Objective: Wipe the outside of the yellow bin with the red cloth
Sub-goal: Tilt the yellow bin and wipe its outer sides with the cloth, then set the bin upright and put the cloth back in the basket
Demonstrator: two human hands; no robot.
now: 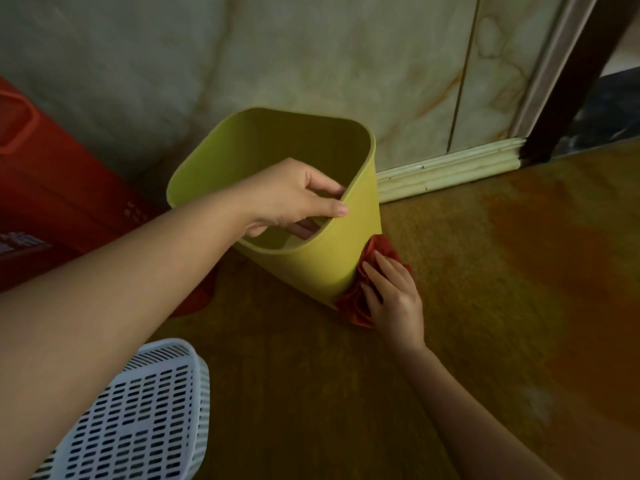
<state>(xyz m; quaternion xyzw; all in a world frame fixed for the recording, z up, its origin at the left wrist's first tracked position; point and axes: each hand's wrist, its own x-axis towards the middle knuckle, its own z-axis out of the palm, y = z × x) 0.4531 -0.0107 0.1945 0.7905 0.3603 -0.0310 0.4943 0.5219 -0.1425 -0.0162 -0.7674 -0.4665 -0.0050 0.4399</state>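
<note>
Yellow plastic makes up the bin (311,261), which sits on the brown floor (485,271) and leans over so its open top faces up toward the camera. The left hand (294,199) holds the bin by its rim, on the side near the person. The thumb lies on the outside of the rim and the fingers (308,228) curl down inside, so the hand is closed tight on the rim. Lower down from that hold, at the bottom corner of the bin, the red cloth (356,303) is bunched up and pressed against the outside wall. The right hand (391,292) lies flat on the cloth with its fingers spread, pushing it onto the bin. The hand is not wrapped around anything. It just presses the cloth. Part of the cloth touches the floor below the bin. On the other side of the bin from the cloth, a bit more red fabric (201,296) peeks out from under the left arm. Farther out past the left arm stands a big red container (59,188). Close to the person, under the left arm, is a white basket (138,417) full of little slots. Behind the bin is a pale marbled wall (311,57) with a white baseboard (450,168) along the bottom.
</note>
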